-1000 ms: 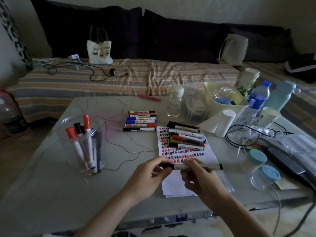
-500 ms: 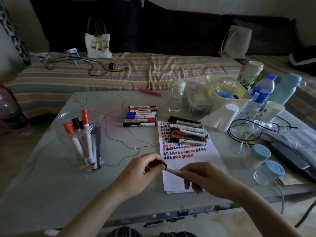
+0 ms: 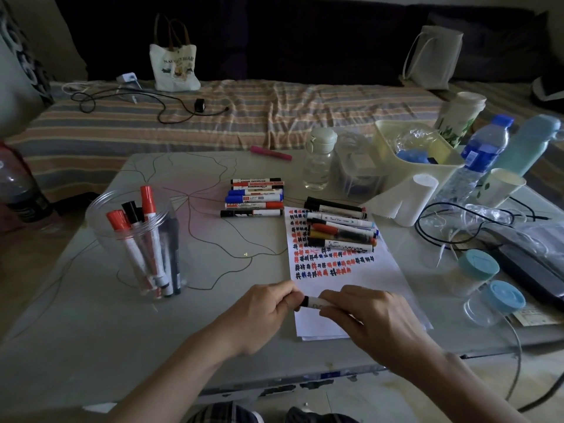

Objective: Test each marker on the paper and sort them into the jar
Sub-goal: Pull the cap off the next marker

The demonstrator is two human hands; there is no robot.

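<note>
At lower centre, marker in hand: a white-barrelled marker (image 3: 314, 302) lies nearly level just above the near end of the paper; only a short stretch with a black end shows between the two hands
Left hand: the left hand (image 3: 262, 312) has its fingers curled round the marker's black end, pinching it; whether that end is a cap I cannot tell
Right hand: the right hand (image 3: 375, 315) grasps the barrel, fingers wrapped over it
Paper: a white sheet of paper (image 3: 366, 282) on the table (image 3: 91, 331), its upper half covered in rows of red, black and blue test marks; its lower part is bare
Markers on paper: a loose pile of markers (image 3: 340, 232) lies across the sheet's top end
Second group: a tidy stack of whiteboard markers (image 3: 254, 198) lies left of that pile, above centre
Jar: a clear jar (image 3: 137, 242) stands at middle left, well apart from the hands; red-capped and black-capped markers lean inside it
Right side: two blue-lidded containers (image 3: 488, 285); a paper roll (image 3: 409, 198); a cream bin (image 3: 409, 151)
</note>
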